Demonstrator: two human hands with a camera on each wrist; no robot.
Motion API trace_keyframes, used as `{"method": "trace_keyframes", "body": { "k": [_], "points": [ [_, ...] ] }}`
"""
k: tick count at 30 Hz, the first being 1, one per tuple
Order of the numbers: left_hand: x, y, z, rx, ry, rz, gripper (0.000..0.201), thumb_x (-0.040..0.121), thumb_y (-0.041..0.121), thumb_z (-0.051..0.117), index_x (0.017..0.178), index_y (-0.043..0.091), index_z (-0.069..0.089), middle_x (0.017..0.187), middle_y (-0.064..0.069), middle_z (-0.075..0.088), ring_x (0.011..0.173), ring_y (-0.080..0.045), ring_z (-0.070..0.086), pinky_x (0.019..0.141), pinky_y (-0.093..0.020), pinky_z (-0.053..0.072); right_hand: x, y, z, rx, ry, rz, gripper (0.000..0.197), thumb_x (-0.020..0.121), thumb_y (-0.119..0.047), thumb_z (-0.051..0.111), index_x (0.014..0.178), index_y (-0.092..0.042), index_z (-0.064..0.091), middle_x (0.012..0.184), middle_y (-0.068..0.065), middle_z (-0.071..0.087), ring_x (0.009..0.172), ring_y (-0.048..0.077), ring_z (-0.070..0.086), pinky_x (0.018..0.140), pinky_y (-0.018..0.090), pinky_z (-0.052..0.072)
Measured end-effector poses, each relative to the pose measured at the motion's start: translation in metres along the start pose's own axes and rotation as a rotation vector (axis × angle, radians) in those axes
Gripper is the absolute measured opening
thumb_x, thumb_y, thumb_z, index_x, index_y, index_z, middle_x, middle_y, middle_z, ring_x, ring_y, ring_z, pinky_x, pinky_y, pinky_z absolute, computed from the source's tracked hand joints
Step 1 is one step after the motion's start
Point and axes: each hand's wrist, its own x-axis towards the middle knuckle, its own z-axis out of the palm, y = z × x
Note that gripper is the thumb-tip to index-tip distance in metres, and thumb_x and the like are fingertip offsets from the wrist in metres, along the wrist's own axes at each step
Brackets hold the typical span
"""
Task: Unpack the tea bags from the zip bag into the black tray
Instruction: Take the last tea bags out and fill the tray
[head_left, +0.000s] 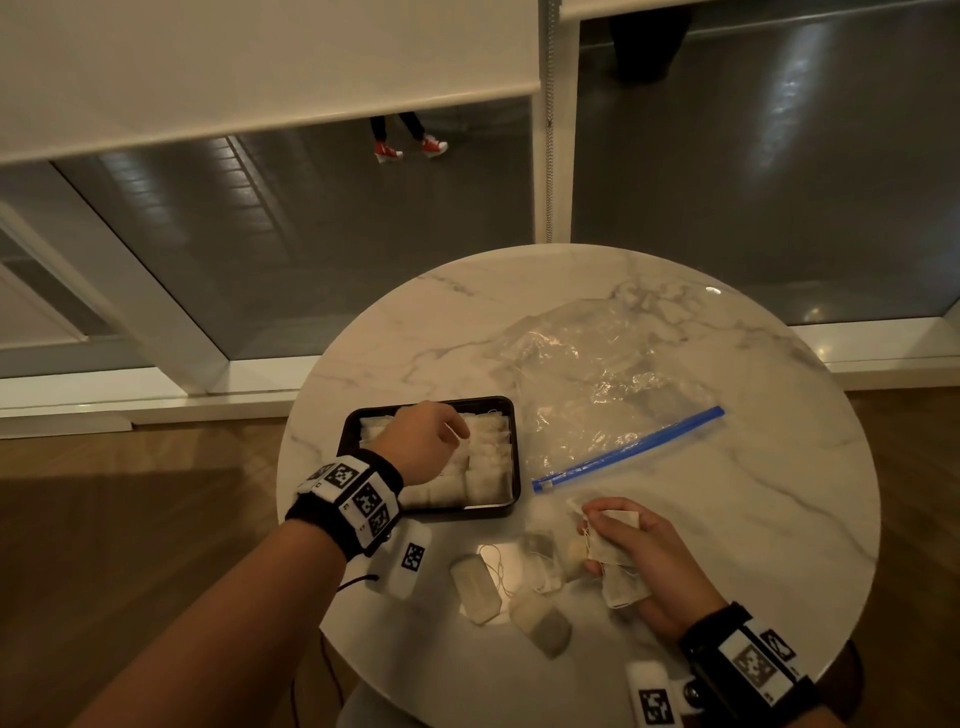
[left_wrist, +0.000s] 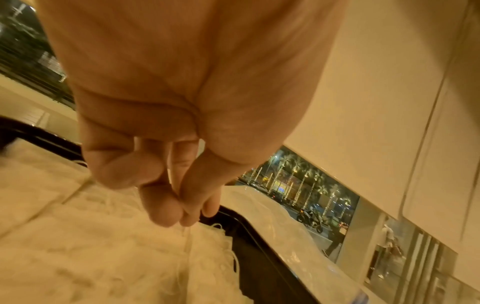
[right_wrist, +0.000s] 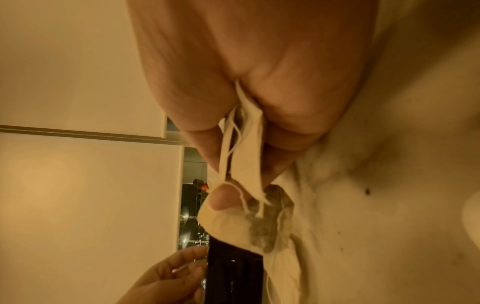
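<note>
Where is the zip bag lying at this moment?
In the head view the zip bag lies flat on the marble table, right of the black tray, with its blue zip strip toward the right hand.

Bare forearms, a black band on each wrist.
Left wrist band (head_left: 347, 501): black fabric carrying white blocks printed with black square-pattern markers; a white tagged block hangs beneath it, thin black cord trailing off. Right wrist band (head_left: 748, 662): same black strap, white marker blocks on top, another tagged block beside it. No sleeves in view.
</note>
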Motion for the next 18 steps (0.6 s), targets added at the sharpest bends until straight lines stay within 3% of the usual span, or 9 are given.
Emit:
{"method": "trace_keyframes", "body": {
  "k": [2,4,7,10,14,18],
  "points": [
    [-0.004,-0.006,-0.006,0.031,-0.020,-0.021,0.033,0.095,-0.001,0.048,0.107,0.020,0.071,0.103,0.001,0.070,0.093,-0.014,0.065,0.069,-0.022,0.051,0.002,0.001,-0.001,-0.008,0.004,-0.003,0.011,0.093,-0.004,0.062,0.097,-0.004,0.072,0.091,0.019,0.069,0.077,0.025,0.067,0.061,0.035,0.056],
    [-0.010,-0.010,-0.005,0.092,-0.099,-0.011,0.036,0.094,0.001,0.047,0.103,0.023,0.073,0.106,0.002,0.071,0.099,-0.012,0.064,0.080,-0.024,0.052,0.003,0.002,0.000,-0.005,0.012,-0.004,0.011,0.093,-0.004,0.061,0.099,-0.002,0.071,0.091,0.020,0.069,0.076,0.025,0.067,0.060,0.035,0.056],
    [-0.015,-0.017,0.006,0.208,-0.137,0.015,0.035,0.093,0.005,0.053,0.117,0.023,0.071,0.118,0.003,0.068,0.112,-0.013,0.062,0.097,-0.027,0.051,0.005,0.003,0.000,-0.003,0.031,-0.005,0.012,0.094,-0.002,0.061,0.101,0.001,0.070,0.090,0.021,0.069,0.073,0.025,0.065,0.059,0.033,0.055],
    [-0.011,-0.023,0.012,0.287,-0.042,0.009,0.029,0.093,0.016,0.062,0.119,0.025,0.069,0.121,0.005,0.067,0.113,-0.014,0.061,0.096,-0.027,0.050,0.006,0.004,0.000,-0.018,0.041,-0.015,0.012,0.094,-0.002,0.060,0.101,0.002,0.070,0.090,0.022,0.068,0.072,0.027,0.062,0.059,0.034,0.054],
    [-0.003,-0.024,0.017,0.386,-0.055,-0.027,0.024,0.090,0.028,0.067,0.114,0.030,0.070,0.122,0.004,0.066,0.109,-0.017,0.063,0.091,-0.031,0.053,0.005,0.005,-0.002,-0.043,0.039,-0.024,0.013,0.094,-0.004,0.060,0.100,-0.001,0.072,0.092,0.021,0.070,0.075,0.027,0.064,0.061,0.034,0.056],
    [0.004,-0.023,0.020,0.436,-0.053,-0.029,0.023,0.087,0.030,0.071,0.110,0.030,0.071,0.119,0.004,0.067,0.105,-0.018,0.064,0.080,-0.029,0.052,0.006,0.006,-0.005,-0.023,0.024,-0.022,0.014,0.094,-0.005,0.061,0.103,0.000,0.071,0.095,0.021,0.071,0.075,0.026,0.066,0.060,0.034,0.056]
  ]
}}
